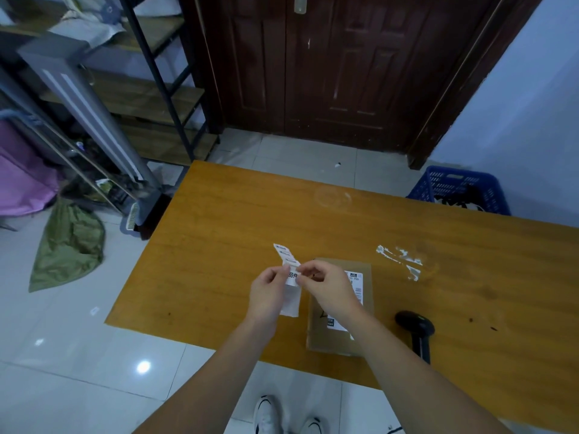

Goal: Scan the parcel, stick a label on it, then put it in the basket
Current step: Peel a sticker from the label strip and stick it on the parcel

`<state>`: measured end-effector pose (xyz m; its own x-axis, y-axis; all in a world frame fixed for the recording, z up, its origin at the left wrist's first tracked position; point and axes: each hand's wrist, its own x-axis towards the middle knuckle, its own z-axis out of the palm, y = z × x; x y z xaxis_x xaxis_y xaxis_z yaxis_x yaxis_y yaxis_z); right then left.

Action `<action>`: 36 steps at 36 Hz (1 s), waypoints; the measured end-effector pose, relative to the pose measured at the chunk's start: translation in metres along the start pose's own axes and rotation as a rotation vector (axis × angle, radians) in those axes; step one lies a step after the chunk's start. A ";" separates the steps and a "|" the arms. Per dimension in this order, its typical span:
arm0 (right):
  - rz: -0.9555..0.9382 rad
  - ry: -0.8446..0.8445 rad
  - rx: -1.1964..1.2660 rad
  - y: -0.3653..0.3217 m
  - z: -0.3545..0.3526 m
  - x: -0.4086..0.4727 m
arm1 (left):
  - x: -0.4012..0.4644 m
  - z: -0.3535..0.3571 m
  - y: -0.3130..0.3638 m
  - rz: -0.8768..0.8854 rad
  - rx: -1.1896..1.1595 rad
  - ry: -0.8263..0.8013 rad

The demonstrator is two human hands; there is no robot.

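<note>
We pinch the label between left hand and right hand, peeling it from its backing. It looks thin, floppy and sticky, so we hold its edges. The box lies flat on the desk, just under our right hand.

parcel: flat brown cardboard, lying on table
label: white, printed, held above table
basket: blue, beyond table's far edge
</note>
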<state>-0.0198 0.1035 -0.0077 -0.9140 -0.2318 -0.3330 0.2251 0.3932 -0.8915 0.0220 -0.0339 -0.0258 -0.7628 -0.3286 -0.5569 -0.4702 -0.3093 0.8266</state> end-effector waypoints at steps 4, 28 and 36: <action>0.019 0.025 0.004 0.000 0.004 0.000 | 0.000 0.001 0.001 -0.047 -0.056 0.022; 0.222 0.072 0.231 0.011 -0.021 0.002 | 0.030 -0.035 -0.008 0.046 0.396 0.008; 0.299 0.125 0.286 0.028 -0.042 -0.003 | 0.063 -0.057 -0.039 -0.029 0.684 0.041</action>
<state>-0.0245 0.1525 -0.0188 -0.8239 -0.0286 -0.5660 0.5552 0.1598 -0.8163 0.0180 -0.0934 -0.0978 -0.7347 -0.3667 -0.5708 -0.6750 0.3105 0.6693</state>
